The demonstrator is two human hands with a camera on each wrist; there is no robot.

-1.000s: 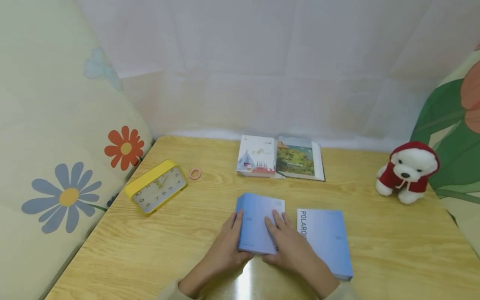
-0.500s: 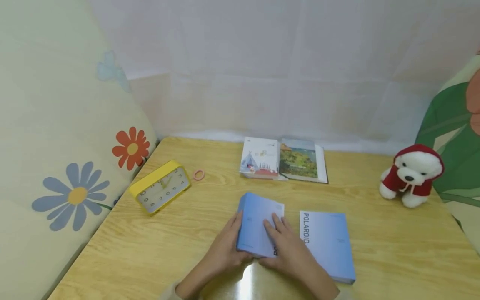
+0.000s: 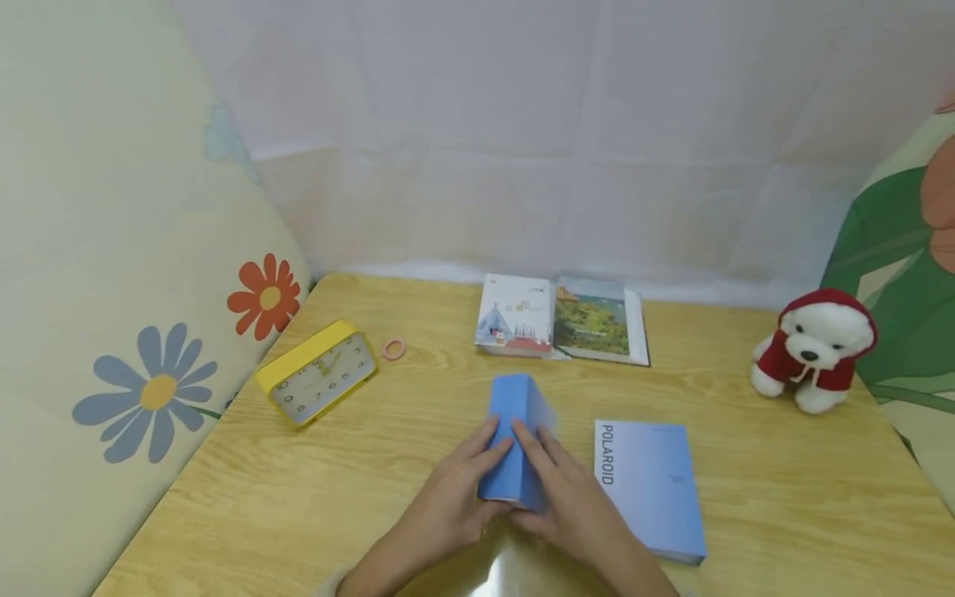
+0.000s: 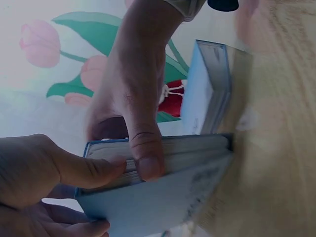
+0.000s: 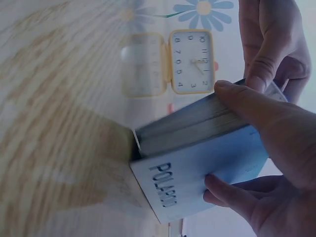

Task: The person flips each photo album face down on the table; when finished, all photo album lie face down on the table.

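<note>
A light blue book stands on edge on the wooden table, tilted up between both hands. My left hand grips its left side, thumb on the page edge. My right hand holds the right cover, which reads POLAROID, with its thumb on the page edges. A second light blue POLAROID book lies flat just right of my hands; it appears in the left wrist view too.
A yellow alarm clock and a small pink ring lie at the left. Two picture books sit at the back. A white plush dog in red sits at the right. Flowered cushions flank the table.
The blue book lay nearly flat under my hands; it has been tipped up onto its edge. The second book has not moved.
</note>
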